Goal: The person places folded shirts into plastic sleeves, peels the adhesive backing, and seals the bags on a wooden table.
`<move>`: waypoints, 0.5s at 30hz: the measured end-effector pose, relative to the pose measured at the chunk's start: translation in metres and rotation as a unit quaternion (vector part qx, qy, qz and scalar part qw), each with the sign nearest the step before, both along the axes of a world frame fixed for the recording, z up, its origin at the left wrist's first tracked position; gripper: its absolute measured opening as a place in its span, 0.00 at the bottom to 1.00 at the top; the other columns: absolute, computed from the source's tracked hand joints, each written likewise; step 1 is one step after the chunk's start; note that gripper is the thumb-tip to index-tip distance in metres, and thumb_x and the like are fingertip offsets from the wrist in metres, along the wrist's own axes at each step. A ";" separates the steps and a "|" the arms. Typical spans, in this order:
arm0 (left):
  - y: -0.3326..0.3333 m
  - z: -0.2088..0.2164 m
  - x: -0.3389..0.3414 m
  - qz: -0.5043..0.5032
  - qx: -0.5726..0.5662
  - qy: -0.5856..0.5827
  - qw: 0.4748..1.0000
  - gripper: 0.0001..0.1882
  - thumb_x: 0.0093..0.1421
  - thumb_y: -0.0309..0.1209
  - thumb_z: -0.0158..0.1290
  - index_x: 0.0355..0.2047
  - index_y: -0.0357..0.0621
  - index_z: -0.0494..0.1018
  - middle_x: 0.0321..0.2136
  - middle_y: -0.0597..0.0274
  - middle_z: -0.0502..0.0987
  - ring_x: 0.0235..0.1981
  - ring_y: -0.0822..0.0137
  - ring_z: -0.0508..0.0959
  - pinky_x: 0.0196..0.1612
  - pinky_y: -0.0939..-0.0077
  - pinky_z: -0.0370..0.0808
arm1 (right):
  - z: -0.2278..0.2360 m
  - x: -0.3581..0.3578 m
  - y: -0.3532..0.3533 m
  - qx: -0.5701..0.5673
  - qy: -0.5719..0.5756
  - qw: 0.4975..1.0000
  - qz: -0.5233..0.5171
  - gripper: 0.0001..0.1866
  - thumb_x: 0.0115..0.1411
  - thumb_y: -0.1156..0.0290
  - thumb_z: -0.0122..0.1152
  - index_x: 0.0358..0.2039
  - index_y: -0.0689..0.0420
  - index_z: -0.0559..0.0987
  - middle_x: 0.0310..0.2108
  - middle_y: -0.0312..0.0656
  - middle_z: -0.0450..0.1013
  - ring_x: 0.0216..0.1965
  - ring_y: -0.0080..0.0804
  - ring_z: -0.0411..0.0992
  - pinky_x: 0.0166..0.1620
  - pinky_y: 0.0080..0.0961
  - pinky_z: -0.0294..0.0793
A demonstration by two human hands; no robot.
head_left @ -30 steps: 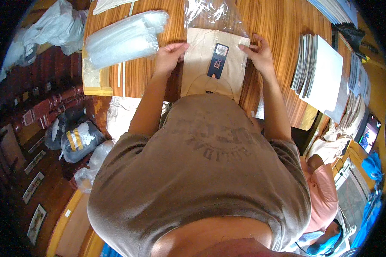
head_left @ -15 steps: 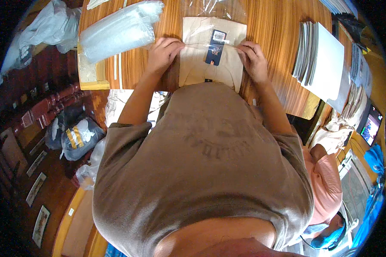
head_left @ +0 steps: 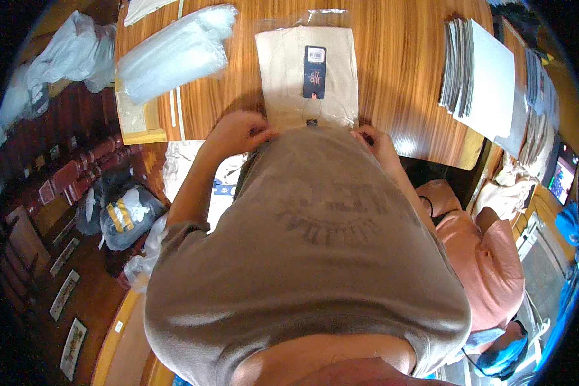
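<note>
A folded beige garment [head_left: 280,67] lies flat on the wooden table in front of me, inside a clear plastic bag [head_left: 315,18] whose end extends past the garment's far edge. A dark blue hang tag [head_left: 314,80] with a white label lies on its middle, attached by a thin loop. At the near left corner, my left hand [head_left: 241,132] is closed, fingertips pinching the bag's edge. My right hand [head_left: 374,140] is likewise closed at the near right corner. The garment's near edge is hidden by my shirt.
A pile of clear plastic bags [head_left: 174,55] lies to the left on the table [head_left: 399,77]. A stack of white-topped boards [head_left: 489,77] stands at the right. Beyond it are folded garments [head_left: 540,96]. Another person in a pink shirt [head_left: 482,264] is at my lower right.
Both hands have moved toward me from the garment's middle to its near corners, drawing the plastic down over it. The bag now lies smoother across the hang tag.
</note>
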State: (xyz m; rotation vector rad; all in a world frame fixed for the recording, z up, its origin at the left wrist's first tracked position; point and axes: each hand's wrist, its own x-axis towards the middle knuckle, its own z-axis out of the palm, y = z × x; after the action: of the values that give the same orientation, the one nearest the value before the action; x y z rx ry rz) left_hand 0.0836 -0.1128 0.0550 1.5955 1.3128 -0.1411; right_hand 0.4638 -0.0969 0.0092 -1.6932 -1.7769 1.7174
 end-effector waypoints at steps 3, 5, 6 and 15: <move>0.030 0.010 0.061 0.055 0.266 -0.040 0.961 0.20 0.61 0.44 0.64 0.47 0.45 0.80 0.34 0.51 0.84 0.41 0.53 0.83 0.43 0.56 0.78 | -0.018 -0.003 0.013 -0.010 0.040 0.990 -0.137 0.09 0.67 0.69 0.67 0.42 0.62 0.82 0.37 0.41 0.80 0.36 0.36 0.80 0.41 0.31 0.79; 0.045 -0.018 0.095 0.019 0.455 -0.026 0.890 0.21 0.59 0.42 0.65 0.50 0.47 0.80 0.30 0.54 0.84 0.39 0.53 0.84 0.43 0.54 0.78 | -0.019 -0.021 0.025 0.036 0.196 0.938 -0.283 0.11 0.70 0.66 0.65 0.43 0.61 0.80 0.34 0.42 0.80 0.36 0.32 0.81 0.39 0.28 0.80; 0.052 -0.028 0.102 0.002 0.431 -0.029 0.902 0.19 0.58 0.41 0.65 0.47 0.47 0.80 0.31 0.53 0.84 0.39 0.53 0.84 0.42 0.54 0.78 | -0.013 -0.031 0.029 0.060 0.269 0.895 -0.352 0.12 0.71 0.64 0.63 0.44 0.61 0.79 0.33 0.42 0.80 0.36 0.30 0.81 0.38 0.27 0.80; 0.064 -0.001 0.154 -0.050 0.421 -0.120 0.898 0.05 0.60 0.30 0.58 0.36 0.46 0.80 0.28 0.53 0.82 0.28 0.51 0.84 0.32 0.57 0.80 | -0.068 -0.080 0.075 0.036 0.163 0.942 -0.293 0.16 0.66 0.60 0.69 0.31 0.62 0.82 0.20 0.43 0.77 0.17 0.28 0.73 0.20 0.29 0.71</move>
State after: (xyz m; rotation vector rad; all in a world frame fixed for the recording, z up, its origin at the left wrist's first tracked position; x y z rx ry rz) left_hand 0.2377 -0.0484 0.0545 2.3083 1.1483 0.6301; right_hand 0.3835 -0.0222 -0.0591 -1.5739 -1.0371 1.5192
